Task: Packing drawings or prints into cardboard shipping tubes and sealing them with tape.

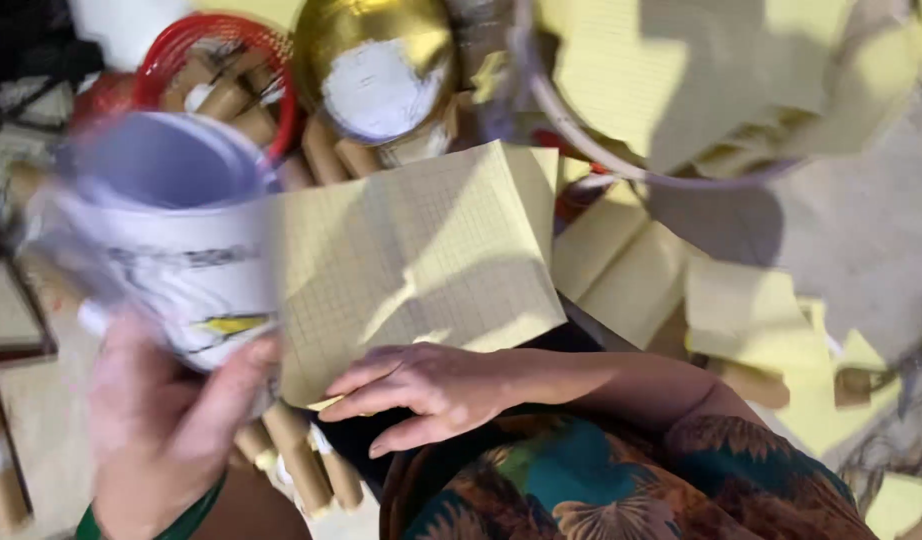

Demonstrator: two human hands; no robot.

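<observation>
Cluttered floor; pale-yellow gridded paper sheet (421,255)

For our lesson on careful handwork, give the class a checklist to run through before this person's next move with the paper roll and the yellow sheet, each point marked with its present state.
1. Left hand grips the white paper roll: ok, fingers wrap its lower end.
2. Roll held steady: cannot tell, it is blurred.
3. Right hand holds down the yellow gridded sheet: ok, it lies flat on the sheet's near edge.
4. Sheet lies flat: not ok, a crease runs across it.
5. Sheet's left edge meets the roll: ok, they appear to touch.
6. Surroundings uncluttered: not ok, brown tubes and loose yellow sheets lie around.
</observation>
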